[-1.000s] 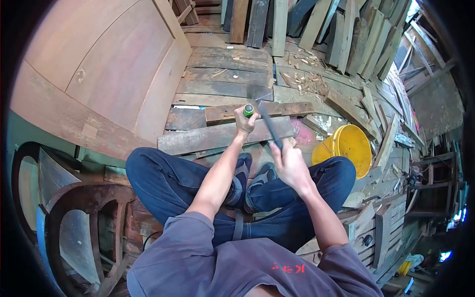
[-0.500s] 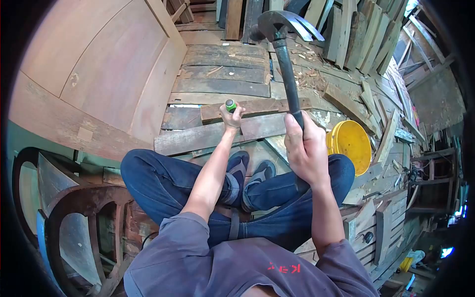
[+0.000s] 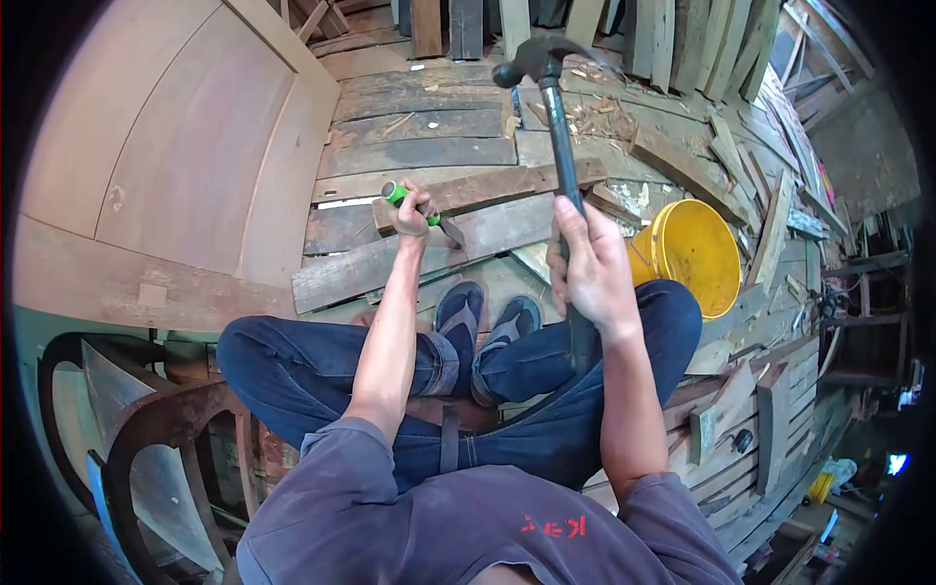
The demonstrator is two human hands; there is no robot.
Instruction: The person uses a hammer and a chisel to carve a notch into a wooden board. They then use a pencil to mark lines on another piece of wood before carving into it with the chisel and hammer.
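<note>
Fingers of my left hand (image 3: 413, 216) wrap the green handle of a chisel (image 3: 449, 232). The tool is tilted, its blade pointing down and right onto a grey plank (image 3: 366, 270) in front of my feet. My right hand (image 3: 595, 261) grips a claw hammer (image 3: 561, 127) by its dark handle. The hammer is raised, with its head up and away from me, apart from the chisel. A browner wooden beam (image 3: 526, 184) lies just behind the grey plank.
A yellow bucket (image 3: 698, 261) stands by my right knee. To the left leans a large wooden panel (image 3: 195, 146). Curved wooden frames (image 3: 161, 414) are at the lower left. Boards (image 3: 673, 44) stand upright at the back, with wood chips (image 3: 604, 117) on the floor.
My left hand has moved left and tilted the chisel, so its blade now shows slanting onto the plank. The hammer has shifted slightly left and its head has turned.
</note>
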